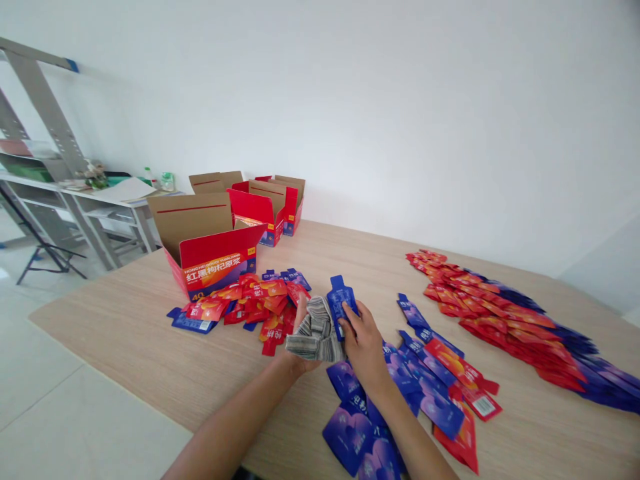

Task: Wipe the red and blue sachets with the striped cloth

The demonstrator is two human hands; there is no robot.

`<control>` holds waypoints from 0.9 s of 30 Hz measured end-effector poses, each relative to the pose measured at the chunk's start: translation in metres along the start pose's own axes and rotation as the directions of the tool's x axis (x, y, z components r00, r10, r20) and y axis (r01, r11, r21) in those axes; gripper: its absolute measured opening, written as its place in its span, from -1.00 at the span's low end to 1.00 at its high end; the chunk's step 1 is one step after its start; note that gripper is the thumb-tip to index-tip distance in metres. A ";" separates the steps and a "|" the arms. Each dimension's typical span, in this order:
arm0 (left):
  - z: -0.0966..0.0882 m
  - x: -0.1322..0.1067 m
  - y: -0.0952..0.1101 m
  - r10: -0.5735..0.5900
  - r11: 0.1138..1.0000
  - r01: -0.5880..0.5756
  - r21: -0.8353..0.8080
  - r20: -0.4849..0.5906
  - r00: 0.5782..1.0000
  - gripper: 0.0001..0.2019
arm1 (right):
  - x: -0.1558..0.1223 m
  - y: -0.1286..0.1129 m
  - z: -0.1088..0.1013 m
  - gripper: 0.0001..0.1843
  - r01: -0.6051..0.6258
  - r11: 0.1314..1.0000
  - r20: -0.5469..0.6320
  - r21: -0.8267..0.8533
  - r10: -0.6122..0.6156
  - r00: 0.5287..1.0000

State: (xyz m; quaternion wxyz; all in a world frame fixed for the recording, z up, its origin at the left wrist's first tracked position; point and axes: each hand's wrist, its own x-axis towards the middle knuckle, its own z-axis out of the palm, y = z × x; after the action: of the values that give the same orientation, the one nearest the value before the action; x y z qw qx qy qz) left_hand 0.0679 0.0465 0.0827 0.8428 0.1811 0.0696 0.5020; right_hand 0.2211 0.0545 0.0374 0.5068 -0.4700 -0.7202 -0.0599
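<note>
Nearest the camera, in the head view, a scatter of flat blue and purple foil pouches is seen lying on the pale wooden table, partly covered by the right forearm. Just beyond it, the left hand is curled from below around a fanned stack of flat foil sachets, shown edge-on in grey and held above the table near its front edge. The right hand is closed by thumb and fingertips on a blue spouted foil pouch, which is held upright against the stack's right side. To the left, a heap of red and blue pouches is spread before an open red cardboard box; more open red boxes are set behind it. At the right, a long band of red and blue pouches is laid out.
</note>
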 end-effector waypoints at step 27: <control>0.000 0.001 -0.001 -0.069 0.994 0.075 0.078 -0.082 0.994 -0.47 | 0.001 -0.017 0.004 -0.64 -0.056 0.997 -0.092 0.057 0.061 0.994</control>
State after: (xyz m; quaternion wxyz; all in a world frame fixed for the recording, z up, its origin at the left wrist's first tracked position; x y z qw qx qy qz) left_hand 0.0694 0.0473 0.0825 0.8490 0.1923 0.1297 0.4748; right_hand 0.2056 0.0478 0.0427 0.5543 -0.4738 -0.6827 -0.0474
